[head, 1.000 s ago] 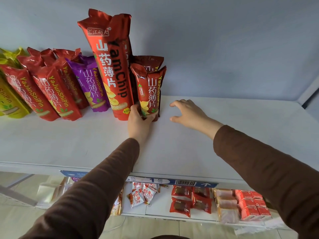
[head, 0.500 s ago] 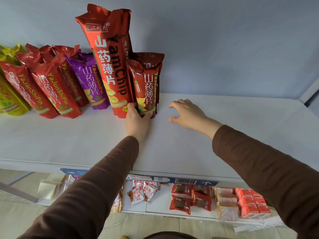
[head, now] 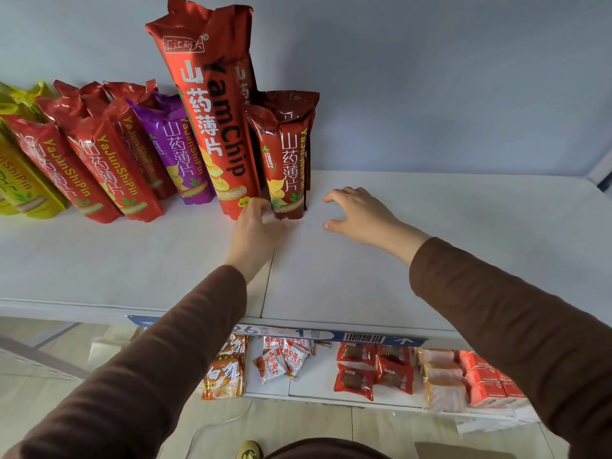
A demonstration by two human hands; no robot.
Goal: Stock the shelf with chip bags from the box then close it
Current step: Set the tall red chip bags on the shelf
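Short dark-red foil chip bag has shifted farther; your left hand fingers pinch its base, right hand spread wide, empty. Square it upright before releasing.

The tall red bag reads "YamChip"; the dark red bag right of it reads "CRISPY"; red bags left of it read "YaJunShiPin".

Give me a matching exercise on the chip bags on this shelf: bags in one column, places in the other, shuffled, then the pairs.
1. tall red bag
2. purple bag
3. yellow bag
4. small dark red bag

A. far left of the row
B. right end, left hand at its base
C. just left of the tall bag
D. rises above all the others

Pairs: 1-D, 2-C, 3-A, 4-B
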